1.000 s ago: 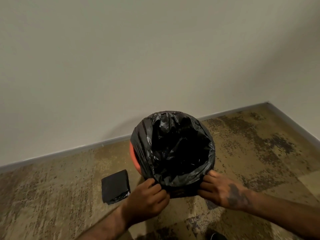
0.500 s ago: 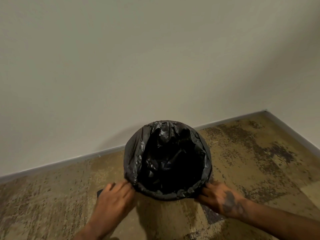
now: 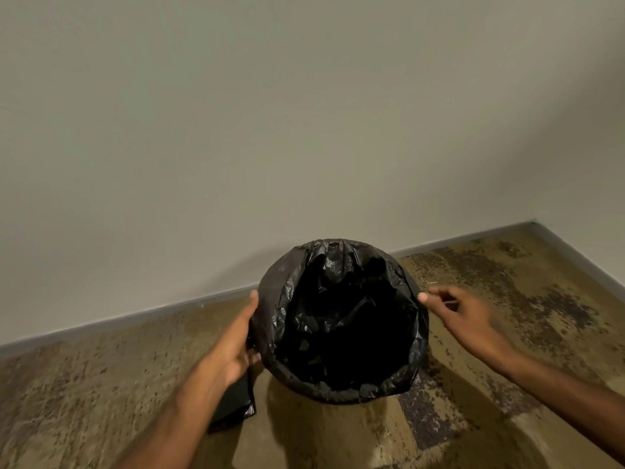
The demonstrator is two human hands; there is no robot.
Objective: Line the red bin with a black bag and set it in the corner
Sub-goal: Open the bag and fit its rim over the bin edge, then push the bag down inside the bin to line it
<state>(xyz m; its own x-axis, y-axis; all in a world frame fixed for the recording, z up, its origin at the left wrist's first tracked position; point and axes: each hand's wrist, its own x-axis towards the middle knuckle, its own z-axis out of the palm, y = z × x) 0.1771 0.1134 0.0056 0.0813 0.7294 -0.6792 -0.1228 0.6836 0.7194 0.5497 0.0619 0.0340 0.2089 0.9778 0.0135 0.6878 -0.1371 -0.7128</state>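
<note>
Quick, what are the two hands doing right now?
Left hand: open, flat against the side of the black bag.
Right hand: loosely curled, fingertips at the bag's rim, holding nothing.

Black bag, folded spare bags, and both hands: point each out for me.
black bag [image 3: 270, 319]: head view, folded-over left rim.
folded spare bags [image 3: 236, 397]: head view, visible flat top.
left hand [image 3: 238, 340]: head view, back of hand.
right hand [image 3: 463, 313]: head view, back of hand.

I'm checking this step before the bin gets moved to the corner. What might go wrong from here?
1. The right hand only meets the black bag at its fingertips, so a lift may tilt the bin or tug the liner off the rim.
2. The folded black bags lie on the floor under the left hand; they could catch or be dragged along.
3. The corner is off to the right, so the bin has yet to travel.
</note>
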